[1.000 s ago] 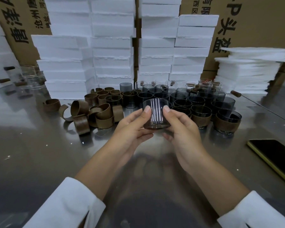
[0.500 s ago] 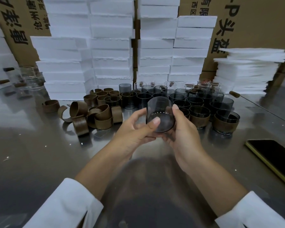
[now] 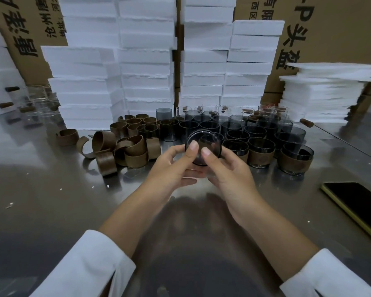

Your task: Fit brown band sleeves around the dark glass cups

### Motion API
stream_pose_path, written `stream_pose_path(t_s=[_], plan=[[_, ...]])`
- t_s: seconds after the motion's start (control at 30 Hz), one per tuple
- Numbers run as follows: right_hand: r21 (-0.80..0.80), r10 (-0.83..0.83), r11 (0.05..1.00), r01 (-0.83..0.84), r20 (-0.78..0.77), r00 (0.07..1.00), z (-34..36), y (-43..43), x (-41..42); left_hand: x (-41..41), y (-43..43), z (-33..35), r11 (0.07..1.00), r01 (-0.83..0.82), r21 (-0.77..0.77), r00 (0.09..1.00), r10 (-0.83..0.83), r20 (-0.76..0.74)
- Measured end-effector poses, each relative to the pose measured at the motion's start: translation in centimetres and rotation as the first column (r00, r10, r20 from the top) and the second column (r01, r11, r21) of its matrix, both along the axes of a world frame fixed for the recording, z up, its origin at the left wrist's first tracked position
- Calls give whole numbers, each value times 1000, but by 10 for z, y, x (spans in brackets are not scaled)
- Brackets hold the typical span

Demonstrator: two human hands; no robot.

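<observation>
Both hands grip one dark glass cup [image 3: 202,144], tilted mouth toward the camera: left hand [image 3: 173,168] and right hand [image 3: 229,170] with thumbs on its rim. Loose brown bands [image 3: 129,148] lie left of the grip, banded cups [image 3: 261,152] to its right.

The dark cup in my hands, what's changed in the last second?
The dark glass cup has been tipped from side-on until a round end faces the camera. The left hand and right hand still hold it, thumbs now across that end. Loose brown sleeves, sleeved cups and phone stayed put.
</observation>
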State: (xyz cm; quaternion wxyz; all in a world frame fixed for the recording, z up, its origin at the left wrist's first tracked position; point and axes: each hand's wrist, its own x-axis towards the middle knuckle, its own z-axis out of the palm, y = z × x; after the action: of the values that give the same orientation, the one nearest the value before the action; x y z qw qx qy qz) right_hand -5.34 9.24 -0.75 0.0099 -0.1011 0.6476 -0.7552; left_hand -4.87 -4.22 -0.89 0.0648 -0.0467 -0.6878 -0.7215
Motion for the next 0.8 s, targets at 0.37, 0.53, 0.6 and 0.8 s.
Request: stream_pose_path(t_s=[0.37, 0.53, 0.6, 0.8], plan=[[-115, -64, 990, 79, 127, 990, -1, 0, -4, -19, -21, -9, 829, -492, -264, 854, 519, 37], [-100, -38, 994, 48, 101, 994, -2, -1, -2, -25, -30, -10, 802, -554, -225, 823, 568, 0], [-98, -31, 994, 41, 103, 994, -1, -1, -1, -27, -32, -9, 820, -527, -222, 838, 545, 25], [-100, -33, 994, 47, 131, 991, 0, 0, 0, -31, -35, -8, 888, -427, -172, 899, 438, 25]])
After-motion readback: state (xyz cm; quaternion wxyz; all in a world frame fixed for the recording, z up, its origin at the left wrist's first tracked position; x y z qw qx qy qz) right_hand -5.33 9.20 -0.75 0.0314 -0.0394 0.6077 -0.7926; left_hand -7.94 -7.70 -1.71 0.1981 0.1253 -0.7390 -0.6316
